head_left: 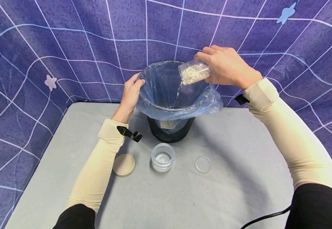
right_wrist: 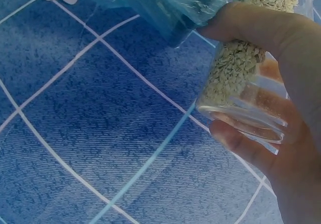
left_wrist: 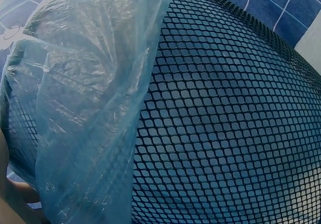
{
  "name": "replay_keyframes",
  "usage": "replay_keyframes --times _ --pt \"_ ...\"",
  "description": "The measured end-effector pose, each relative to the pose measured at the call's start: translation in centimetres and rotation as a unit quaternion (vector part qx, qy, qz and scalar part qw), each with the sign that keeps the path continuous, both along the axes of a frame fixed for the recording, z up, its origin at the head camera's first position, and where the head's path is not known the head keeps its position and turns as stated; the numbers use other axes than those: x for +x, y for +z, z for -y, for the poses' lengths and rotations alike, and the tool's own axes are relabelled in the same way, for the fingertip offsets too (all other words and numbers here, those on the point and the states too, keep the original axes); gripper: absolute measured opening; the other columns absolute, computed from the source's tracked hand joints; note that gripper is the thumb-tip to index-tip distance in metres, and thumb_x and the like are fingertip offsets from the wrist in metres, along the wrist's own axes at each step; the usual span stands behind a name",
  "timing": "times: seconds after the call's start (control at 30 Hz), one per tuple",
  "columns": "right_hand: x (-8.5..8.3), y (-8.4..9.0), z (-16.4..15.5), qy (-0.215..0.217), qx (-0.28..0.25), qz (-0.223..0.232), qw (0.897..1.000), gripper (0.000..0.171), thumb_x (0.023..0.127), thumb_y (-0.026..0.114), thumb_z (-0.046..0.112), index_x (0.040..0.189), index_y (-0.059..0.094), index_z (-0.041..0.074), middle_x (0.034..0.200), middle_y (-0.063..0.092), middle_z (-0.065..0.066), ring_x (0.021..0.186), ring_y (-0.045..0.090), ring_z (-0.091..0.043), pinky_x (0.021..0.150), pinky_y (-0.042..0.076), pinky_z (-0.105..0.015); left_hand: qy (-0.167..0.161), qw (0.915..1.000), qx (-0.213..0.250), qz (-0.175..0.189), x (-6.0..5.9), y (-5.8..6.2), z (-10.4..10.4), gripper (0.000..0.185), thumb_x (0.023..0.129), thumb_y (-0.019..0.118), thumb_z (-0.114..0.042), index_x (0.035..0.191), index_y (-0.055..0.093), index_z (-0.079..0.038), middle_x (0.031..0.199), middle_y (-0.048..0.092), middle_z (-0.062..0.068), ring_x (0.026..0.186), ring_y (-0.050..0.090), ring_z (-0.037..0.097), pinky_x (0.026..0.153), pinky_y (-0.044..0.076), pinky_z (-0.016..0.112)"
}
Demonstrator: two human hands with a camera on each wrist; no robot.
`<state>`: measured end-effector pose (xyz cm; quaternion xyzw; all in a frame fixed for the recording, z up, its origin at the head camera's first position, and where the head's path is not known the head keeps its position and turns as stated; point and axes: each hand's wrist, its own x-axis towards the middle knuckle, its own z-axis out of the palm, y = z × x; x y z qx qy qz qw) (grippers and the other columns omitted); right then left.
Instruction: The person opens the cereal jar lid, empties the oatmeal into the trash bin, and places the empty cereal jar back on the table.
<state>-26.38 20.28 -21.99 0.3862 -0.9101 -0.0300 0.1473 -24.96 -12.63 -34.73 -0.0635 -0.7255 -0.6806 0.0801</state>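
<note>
A black mesh waste bin (head_left: 170,136), lined with a blue plastic bag (head_left: 157,109), stands at the back of the table. My left hand (head_left: 130,94) grips its rim on the left side, fingers over the bag's edge. The left wrist view is filled by the bin's mesh wall (left_wrist: 225,108) and the overhanging bag (left_wrist: 95,103). Above the bin's right side, my right hand (head_left: 226,66) holds a clear jar (head_left: 195,73) tipped mouth-down to the left. Pale flakes, like oats (right_wrist: 233,73), lie inside it, and a thin stream of them falls into the bag.
On the grey tabletop (head_left: 166,197) in front of the bin stand a clear open jar (head_left: 163,158), a beige round lid (head_left: 124,165) to its left and a clear ring-like lid (head_left: 202,164) to its right. A purple patterned curtain (head_left: 97,41) hangs behind. A black cable (head_left: 266,217) runs at lower right.
</note>
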Motion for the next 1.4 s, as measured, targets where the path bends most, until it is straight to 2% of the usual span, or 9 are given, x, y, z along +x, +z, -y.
replay_keyframes --times 0.17,0.43,1.0,1.23,1.4 --pt "0.02 0.0 -0.01 0.002 -0.002 -0.002 1.0 0.065 0.07 0.092 0.009 0.129 0.064 0.009 0.115 0.066 -0.016 0.107 0.063 -0.041 0.085 0.055 -0.064 -0.003 1.0 -0.003 -0.002 0.02 0.01 0.01 0.046 0.107 0.05 -0.018 0.15 0.062 -0.006 0.143 0.065 0.017 0.118 0.063 0.02 0.102 0.05 0.03" --pt "0.08 -0.17 0.08 0.007 -0.003 -0.008 1.0 0.065 0.069 0.092 0.009 0.128 0.065 0.008 0.114 0.066 -0.016 0.107 0.063 -0.041 0.085 0.056 -0.063 -0.004 1.0 0.003 0.001 0.07 -0.01 0.0 0.045 0.107 0.05 -0.017 0.149 0.063 -0.007 0.141 0.066 0.018 0.114 0.064 0.02 0.099 0.052 0.029" --pt "0.17 -0.2 0.16 0.007 0.008 0.002 1.0 0.067 0.071 0.093 0.01 0.131 0.064 0.008 0.117 0.065 -0.016 0.112 0.062 -0.041 0.089 0.055 -0.063 -0.003 1.0 0.001 -0.002 0.04 -0.03 -0.02 0.045 0.107 0.05 -0.017 0.149 0.062 -0.006 0.141 0.066 0.019 0.114 0.064 0.018 0.099 0.051 0.028" --pt "0.17 -0.23 0.18 0.004 0.007 0.004 1.0 0.069 0.071 0.093 0.01 0.133 0.063 0.007 0.118 0.066 -0.016 0.112 0.062 -0.042 0.089 0.055 -0.063 -0.004 1.0 0.002 -0.002 0.0 -0.11 0.04 0.045 0.107 0.05 -0.017 0.15 0.062 -0.006 0.143 0.065 0.016 0.119 0.062 0.019 0.103 0.049 0.029" --pt "0.09 -0.25 0.12 0.002 0.011 0.005 1.0 0.069 0.071 0.093 0.012 0.133 0.062 0.007 0.119 0.066 -0.017 0.109 0.062 -0.041 0.089 0.056 -0.062 -0.003 1.0 0.003 0.001 0.03 -0.03 -0.03 0.045 0.107 0.05 -0.017 0.149 0.063 -0.007 0.14 0.066 0.017 0.117 0.063 0.019 0.102 0.05 0.029"
